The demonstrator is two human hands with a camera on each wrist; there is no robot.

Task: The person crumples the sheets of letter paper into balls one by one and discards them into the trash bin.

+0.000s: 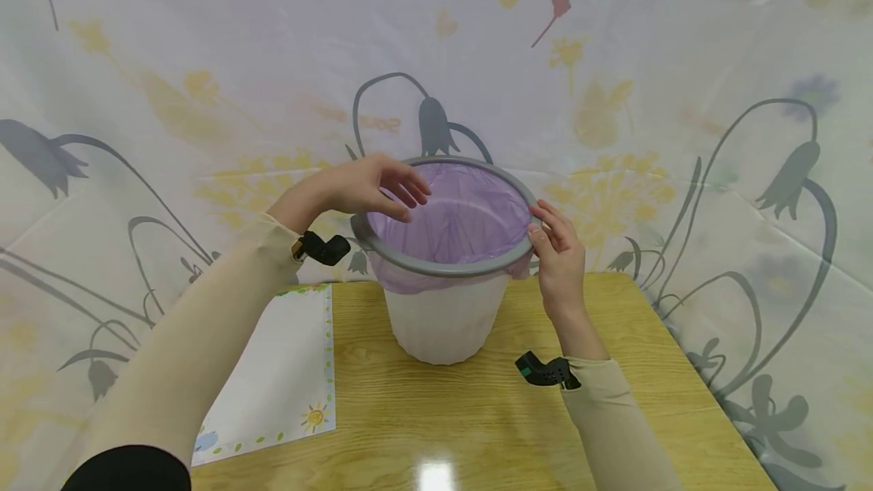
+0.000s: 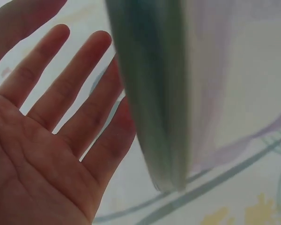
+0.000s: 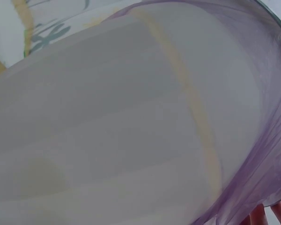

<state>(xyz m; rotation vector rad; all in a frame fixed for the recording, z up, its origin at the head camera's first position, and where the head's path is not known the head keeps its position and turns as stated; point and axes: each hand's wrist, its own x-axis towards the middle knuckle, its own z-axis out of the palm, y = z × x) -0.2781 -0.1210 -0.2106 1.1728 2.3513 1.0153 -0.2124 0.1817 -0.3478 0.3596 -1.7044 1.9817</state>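
A white trash bin stands upright on the table, lined with a thin purple trash bag. The bag folds outward under the bin's grey rim and hangs a little down the outside. Over the left part of the opening is my left hand, fingers relaxed and apart, holding nothing; its spread palm shows beside the rim in the left wrist view. At the right side, my right hand grips the rim between thumb and fingers. Only a few of its fingertips show in the right wrist view, by the bag's edge.
The bin stands on a wood-grain table. A white sheet with a leaf border and a sun drawing lies to its left, partly under my left forearm. A flower-patterned cloth hangs behind and around the table.
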